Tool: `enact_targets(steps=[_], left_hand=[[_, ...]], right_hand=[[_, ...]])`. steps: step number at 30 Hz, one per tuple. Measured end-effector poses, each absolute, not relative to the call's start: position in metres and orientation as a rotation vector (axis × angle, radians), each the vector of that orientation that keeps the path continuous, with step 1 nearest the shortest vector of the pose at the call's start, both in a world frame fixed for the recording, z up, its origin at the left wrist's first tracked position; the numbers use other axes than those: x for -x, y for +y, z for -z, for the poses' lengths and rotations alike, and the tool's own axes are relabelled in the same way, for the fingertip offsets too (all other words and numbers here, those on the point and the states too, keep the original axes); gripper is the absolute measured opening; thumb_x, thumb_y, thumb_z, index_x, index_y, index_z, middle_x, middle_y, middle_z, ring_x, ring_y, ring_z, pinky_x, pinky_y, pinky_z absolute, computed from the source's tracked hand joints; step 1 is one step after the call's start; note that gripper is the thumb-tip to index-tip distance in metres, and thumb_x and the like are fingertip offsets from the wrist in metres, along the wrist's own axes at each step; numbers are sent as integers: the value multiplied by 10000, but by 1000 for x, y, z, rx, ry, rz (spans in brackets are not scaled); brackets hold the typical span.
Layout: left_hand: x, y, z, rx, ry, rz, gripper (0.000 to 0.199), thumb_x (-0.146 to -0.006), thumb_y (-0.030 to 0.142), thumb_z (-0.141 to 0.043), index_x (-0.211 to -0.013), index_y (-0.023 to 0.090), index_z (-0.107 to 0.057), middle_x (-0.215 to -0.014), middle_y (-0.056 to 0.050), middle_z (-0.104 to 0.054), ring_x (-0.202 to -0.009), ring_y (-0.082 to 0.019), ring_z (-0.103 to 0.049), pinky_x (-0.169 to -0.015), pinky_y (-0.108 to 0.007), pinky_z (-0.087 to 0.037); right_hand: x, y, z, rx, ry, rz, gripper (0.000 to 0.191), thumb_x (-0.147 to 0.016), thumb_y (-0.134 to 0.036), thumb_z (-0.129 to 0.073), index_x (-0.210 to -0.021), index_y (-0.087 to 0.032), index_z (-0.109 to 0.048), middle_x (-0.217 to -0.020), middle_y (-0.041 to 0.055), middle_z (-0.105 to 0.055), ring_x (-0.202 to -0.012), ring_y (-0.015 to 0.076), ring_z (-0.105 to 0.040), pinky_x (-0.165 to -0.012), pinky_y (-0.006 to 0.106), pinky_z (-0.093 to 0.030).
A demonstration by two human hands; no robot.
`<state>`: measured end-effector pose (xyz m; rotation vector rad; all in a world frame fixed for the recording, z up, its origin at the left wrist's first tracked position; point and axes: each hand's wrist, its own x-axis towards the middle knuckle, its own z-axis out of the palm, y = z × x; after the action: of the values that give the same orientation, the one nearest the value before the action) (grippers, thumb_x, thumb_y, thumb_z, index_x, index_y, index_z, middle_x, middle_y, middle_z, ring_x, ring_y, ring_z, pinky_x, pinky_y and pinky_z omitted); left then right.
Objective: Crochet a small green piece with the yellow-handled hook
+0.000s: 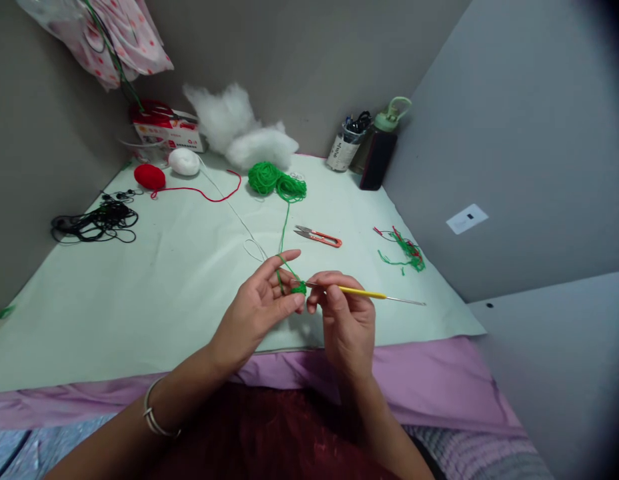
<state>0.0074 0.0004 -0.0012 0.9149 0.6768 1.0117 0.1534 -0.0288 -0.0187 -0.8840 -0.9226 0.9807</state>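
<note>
Between thumb and fingers, my left hand (pixel 259 300) pinches a small green crochet piece (pixel 299 289). Green yarn runs over its raised index finger and back to the green yarn ball (pixel 264 178). My right hand (pixel 347 313) grips a crochet hook (pixel 362 292) with a yellow handle, its fingers wrapped round the middle. The hook's left tip meets the green piece; whether it sits inside a stitch is too small to tell. Its other metal end points right. Beyond the hands lie orange-handled thread snips (pixel 318 236).
Red yarn (pixel 149 177), white yarn (pixel 184 162) and white stuffing (pixel 239 127) sit at the back. Black cords (pixel 97 220) lie left, green and red yarn scraps (pixel 409 251) right. A pen cup (pixel 343 150), phone (pixel 378 160) and green-lidded bottle (pixel 388 119) stand by the right wall.
</note>
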Motion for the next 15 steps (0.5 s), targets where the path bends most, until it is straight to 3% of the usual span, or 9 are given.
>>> enact_targets(steps=[7,15], left_hand=[[-2,3,-1,-769,578,-869,504,-865,198,-806,-1358,181,-701,-963,-13,-693,-696,-99,-592,-734,-278,-478],[1,4,4,-735,534,-831,422,-887,210,-803,-1303,204,-736,-928,-10,-722,-666,-83,-583,-680,-240,-468]], right_hand=[[-155,-29,16,913,-1037,-905,137,-996,-334,-712,-968,-299,-842,-994,34,-790,-702,148,-638,-660,322,-534],[-157,-29,21,909,-909,-1041,138,-983,-372,-732,-964,-271,-825,-876,27,-788,-696,147,-675,-662,294,-555]])
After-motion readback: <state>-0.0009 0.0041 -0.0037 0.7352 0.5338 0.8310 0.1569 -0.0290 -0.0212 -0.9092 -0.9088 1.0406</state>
